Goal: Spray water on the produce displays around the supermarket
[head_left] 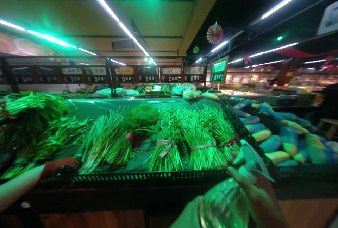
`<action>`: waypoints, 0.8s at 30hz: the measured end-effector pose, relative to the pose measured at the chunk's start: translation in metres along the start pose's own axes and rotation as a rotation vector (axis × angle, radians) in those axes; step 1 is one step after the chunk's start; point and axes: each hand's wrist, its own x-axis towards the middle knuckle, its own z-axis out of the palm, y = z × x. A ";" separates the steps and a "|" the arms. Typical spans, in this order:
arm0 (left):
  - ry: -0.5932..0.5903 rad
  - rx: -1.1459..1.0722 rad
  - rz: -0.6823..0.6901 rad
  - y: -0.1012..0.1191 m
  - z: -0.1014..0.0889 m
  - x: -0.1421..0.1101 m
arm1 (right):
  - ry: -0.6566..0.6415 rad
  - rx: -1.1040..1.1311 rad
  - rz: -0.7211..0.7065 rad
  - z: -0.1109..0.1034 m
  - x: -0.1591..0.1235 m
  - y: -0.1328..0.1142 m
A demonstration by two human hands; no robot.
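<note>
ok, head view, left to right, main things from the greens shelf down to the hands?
Heap of leafy greens, feathery greens, leftmost pale-tied bundle, clear plastic, blue-wrapped produce.

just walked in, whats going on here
At a shop's vegetable display, the right hand has a pale item in its fingers, beside a clear, shiny thing I can't identify. At far left, another hand reaches over the front edge by some green stalks; whose it is isn't clear. Tied green bundles lie between the two.
</note>
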 end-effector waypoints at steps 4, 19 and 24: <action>0.047 -0.012 -0.013 0.000 -0.005 -0.003 | -0.005 -0.090 -0.086 0.010 0.009 -0.003; 0.202 -0.007 0.056 0.002 -0.029 -0.029 | -0.318 -0.070 -0.090 0.074 0.012 -0.013; 0.195 -0.010 0.161 -0.002 -0.038 -0.031 | -0.353 -0.104 -0.068 0.094 0.013 -0.012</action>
